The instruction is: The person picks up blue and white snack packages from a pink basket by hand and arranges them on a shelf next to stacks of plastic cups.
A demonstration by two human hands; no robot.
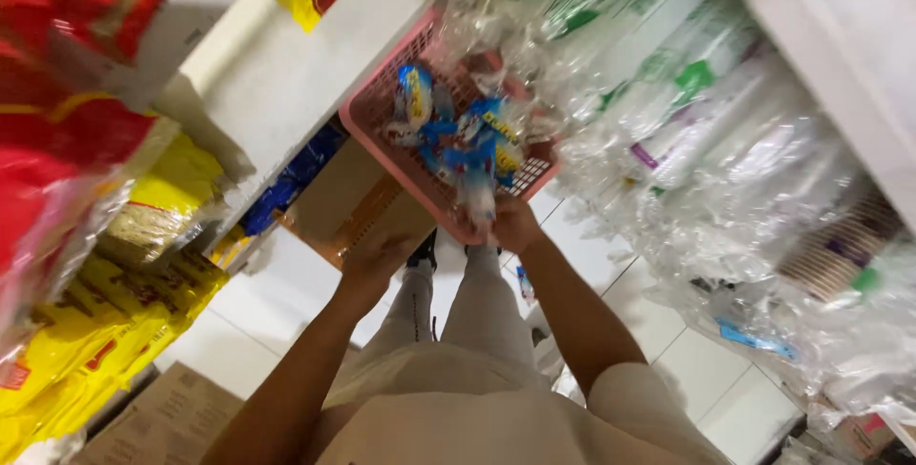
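Closest to the camera are the person's pale trousers and two bare forearms reaching out toward a pink basket (pixel 382 107). The left hand (pixel 374 260) is curled up against the underside of the basket's near corner, though whether the fingers actually grip it can't be made out. The right hand (pixel 513 227) is closed on the near rim, pinching one of the small blue packets (pixel 477 200) against it.

The basket is moulded plastic with a grid of little holes, rectangular, tilted up toward the viewer, with its long axis running from those hands away toward the upper left. Inside it sits a loose heap of shiny blue, white and yellow snack packets (pixel 456 131), all crinkly film.

Right of the basket hangs a wall of clear plastic bags (pixel 725 169) holding stacked cups, with green and purple label patches. Left of the basket, flat brown cardboard (pixel 353 203) leans by a white shelf (pixel 277 74), then yellow bags (pixel 143 303) and red bags (pixel 67 93) further out. Below the basket is white tiled floor (pixel 277 293).
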